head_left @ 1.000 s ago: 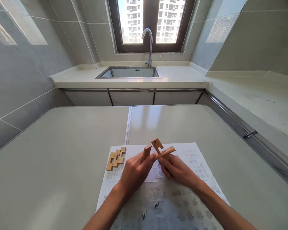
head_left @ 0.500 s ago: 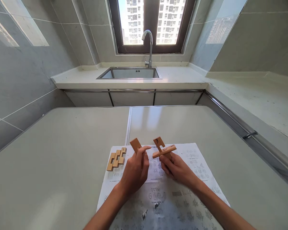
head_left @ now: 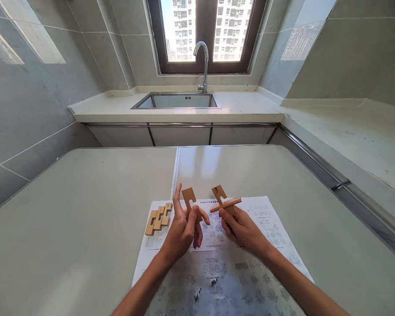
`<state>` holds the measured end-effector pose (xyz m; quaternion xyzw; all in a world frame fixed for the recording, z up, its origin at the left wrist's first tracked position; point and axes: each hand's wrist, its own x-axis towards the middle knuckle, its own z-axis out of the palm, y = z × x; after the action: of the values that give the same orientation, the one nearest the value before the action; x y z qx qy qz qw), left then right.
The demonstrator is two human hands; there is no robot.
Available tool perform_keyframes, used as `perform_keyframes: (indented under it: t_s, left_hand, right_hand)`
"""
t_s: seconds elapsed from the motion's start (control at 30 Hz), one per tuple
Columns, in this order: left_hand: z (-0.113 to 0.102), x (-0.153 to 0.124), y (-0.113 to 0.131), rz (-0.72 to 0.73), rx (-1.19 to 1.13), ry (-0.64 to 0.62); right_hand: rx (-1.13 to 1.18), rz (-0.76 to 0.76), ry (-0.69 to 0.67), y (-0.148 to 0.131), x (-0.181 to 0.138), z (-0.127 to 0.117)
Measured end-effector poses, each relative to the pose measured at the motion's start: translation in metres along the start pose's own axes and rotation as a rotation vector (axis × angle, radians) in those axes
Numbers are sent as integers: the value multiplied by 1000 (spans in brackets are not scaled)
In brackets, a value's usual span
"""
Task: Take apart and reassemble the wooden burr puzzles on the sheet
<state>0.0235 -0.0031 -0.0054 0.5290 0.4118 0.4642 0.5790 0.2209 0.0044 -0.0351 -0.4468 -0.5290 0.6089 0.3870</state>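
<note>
My left hand (head_left: 186, 226) pinches a flat notched wooden puzzle piece (head_left: 188, 196) between thumb and fingers, its index finger pointing up beside the piece. In my right hand (head_left: 242, 228) are two wooden pieces crossed over each other: an upright notched piece (head_left: 219, 191) with a dark mark near its top, and a crosswise piece (head_left: 228, 204) lying over it. A small gap separates the left piece from the crossed pair. Three more notched wooden pieces (head_left: 158, 218) lie side by side to the left of my left hand.
Beneath the hands a printed paper sheet (head_left: 256, 245) with line drawings is spread on a pale table (head_left: 85, 210). Beyond the table are a counter (head_left: 243, 101), a steel sink (head_left: 174, 102) and a faucet (head_left: 205, 66) below a window. Another counter runs along the right.
The piece in my left hand has turned so that its notch shows, and the left index finger has lifted upright. The crossed pieces in my right hand have tilted slightly.
</note>
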Motion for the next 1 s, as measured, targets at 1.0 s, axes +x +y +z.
perform_keyframes:
  t_s: [1.0]
  left_hand:
    - [11, -6, 10, -82, -102, -156]
  right_hand:
    - [-578, -198, 111, 16, -2, 7]
